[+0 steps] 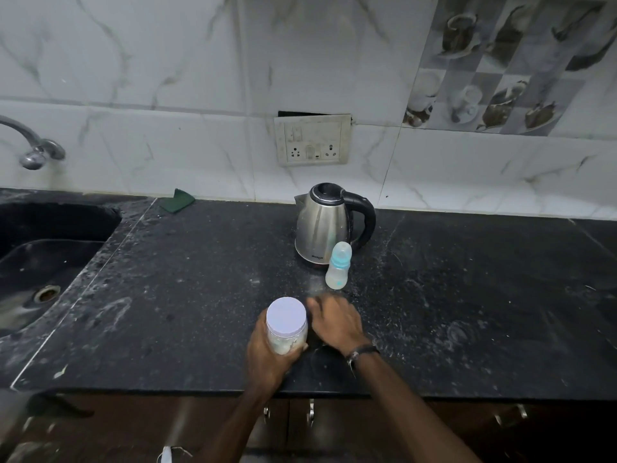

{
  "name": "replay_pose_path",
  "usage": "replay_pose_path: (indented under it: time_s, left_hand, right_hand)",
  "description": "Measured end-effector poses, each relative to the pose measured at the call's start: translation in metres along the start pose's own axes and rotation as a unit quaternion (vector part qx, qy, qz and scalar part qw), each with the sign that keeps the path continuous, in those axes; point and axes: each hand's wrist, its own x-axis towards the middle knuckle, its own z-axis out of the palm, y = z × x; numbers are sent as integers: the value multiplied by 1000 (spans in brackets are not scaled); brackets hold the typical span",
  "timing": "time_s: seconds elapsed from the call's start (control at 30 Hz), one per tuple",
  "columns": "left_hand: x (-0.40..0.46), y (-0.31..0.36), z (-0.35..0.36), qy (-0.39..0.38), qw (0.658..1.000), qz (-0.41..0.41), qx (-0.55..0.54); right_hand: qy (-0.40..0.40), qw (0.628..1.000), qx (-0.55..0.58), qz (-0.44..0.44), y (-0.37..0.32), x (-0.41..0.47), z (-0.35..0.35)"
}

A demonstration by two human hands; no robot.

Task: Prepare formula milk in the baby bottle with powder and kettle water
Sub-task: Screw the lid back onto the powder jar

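My right hand (335, 324) blurs, fingers unclear (cannot tell); my left hand (268, 354) grips the powder jar (287, 324), baby bottle (339, 265) beyond.

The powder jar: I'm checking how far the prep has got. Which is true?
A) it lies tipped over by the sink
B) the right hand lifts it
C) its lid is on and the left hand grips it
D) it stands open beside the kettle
C: the white lid caps the powder jar, and the left hand wraps its body.

The dark speckled countertop (200, 295) carries a steel kettle (325, 223), baby bottle (339, 267) just beside it, and a green cloth (177, 200).
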Motion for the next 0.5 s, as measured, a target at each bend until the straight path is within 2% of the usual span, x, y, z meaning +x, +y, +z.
replay_pose_path:
  time_s: [0.13, 0.23, 0.4, 0.5]
  left_hand:
    - [1, -8, 0, -13, 1000, 19, 9]
    - [-1, -21, 0, -18, 999, 26, 27]
    - [0, -35, 3, 0, 998, 33, 53]
    - [12, -30, 7, 5, 997, 44, 57]
  right_hand:
    - [-9, 996, -83, -30, 36, -14, 45]
    - [32, 989, -130, -61, 54, -17, 73]
    - [113, 981, -128, -90, 70, -21, 96]
    - [116, 985, -97, -87, 74, -21, 98]
